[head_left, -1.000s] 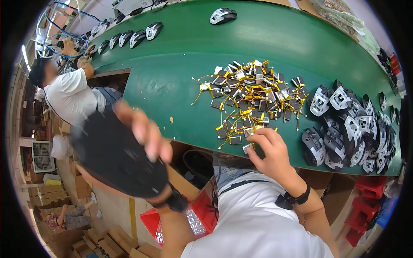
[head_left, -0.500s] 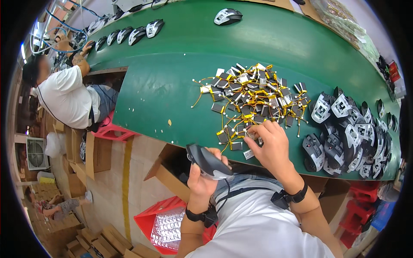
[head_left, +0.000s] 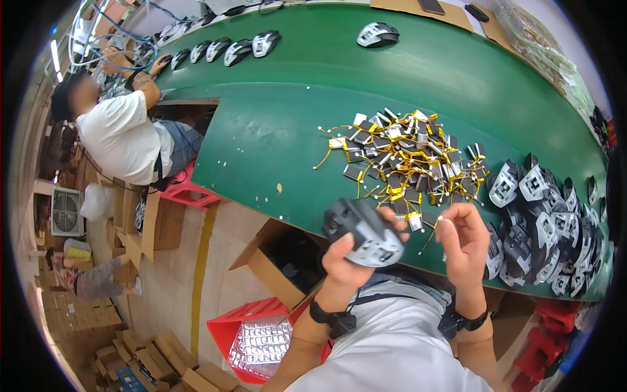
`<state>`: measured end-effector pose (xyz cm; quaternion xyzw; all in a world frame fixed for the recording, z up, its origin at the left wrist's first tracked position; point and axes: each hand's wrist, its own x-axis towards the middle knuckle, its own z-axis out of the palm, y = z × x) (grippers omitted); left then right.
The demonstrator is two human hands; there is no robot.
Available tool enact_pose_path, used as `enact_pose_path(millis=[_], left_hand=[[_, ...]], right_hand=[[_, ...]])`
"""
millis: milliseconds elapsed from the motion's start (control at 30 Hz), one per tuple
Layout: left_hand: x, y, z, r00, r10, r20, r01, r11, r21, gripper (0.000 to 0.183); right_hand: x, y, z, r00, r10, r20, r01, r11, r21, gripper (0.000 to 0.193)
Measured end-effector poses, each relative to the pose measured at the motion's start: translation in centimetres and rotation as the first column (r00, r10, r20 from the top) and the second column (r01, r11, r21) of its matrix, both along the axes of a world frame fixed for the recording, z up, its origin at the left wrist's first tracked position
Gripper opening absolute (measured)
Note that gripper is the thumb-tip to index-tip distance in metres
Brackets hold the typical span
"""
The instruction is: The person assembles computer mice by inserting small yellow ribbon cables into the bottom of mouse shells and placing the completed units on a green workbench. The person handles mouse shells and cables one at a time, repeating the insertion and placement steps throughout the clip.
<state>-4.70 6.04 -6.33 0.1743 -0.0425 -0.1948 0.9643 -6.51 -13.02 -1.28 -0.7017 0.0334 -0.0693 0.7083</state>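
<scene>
My left hand grips a black and silver computer mouse above the table's front edge, its silver end with openings tilted toward me. To the right, my right hand is closed in a pinch on a thin battery lead with a small white connector at the fingertips. Whether a battery hangs from that lead I cannot tell. Just beyond both hands spreads a heap of small flat batteries with yellow tape and thin wires. A white-labelled battery lies by my left fingertips.
Many mouse shells are piled at the right. A single mouse stands far back on the green table, and a row of mice at far left, near a seated co-worker. Below are cardboard boxes and a red crate.
My left hand has moved right with the mouse, turning its silver end into view. My right hand has drawn back from the battery heap, pinching a lead. The whole view has shifted slightly.
</scene>
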Motion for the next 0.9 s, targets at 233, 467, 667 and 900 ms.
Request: enact_pose_path(millis=[233, 467, 667, 900], left_hand=[[0.6, -3.7, 1.2, 0.996, -0.092, 0.004, 0.091, 0.988, 0.127, 0.070], [-0.4, -4.1, 0.7, 0.995, -0.084, -0.050, 0.090, 0.988, 0.128, 0.068], [-0.9, -4.6, 0.7, 0.994, -0.102, -0.037, 0.108, 0.971, 0.214, 0.069], [-0.9, -5.6, 0.9, 0.997, -0.073, -0.003, 0.071, 0.959, 0.274, 0.069]], right_hand=[[-1.1, -0.8, -0.2, 0.998, -0.023, 0.050, 0.036, 0.963, -0.266, 0.008], [-1.0, -1.4, -0.4, 0.970, -0.089, 0.224, 0.165, 0.923, -0.348, 0.017], [-1.9, -2.6, -0.4, 0.937, -0.144, 0.318, 0.253, 0.908, -0.333, 0.015], [-1.9, -2.8, -1.4, 0.955, -0.199, 0.218, 0.262, 0.912, -0.315, 0.012]])
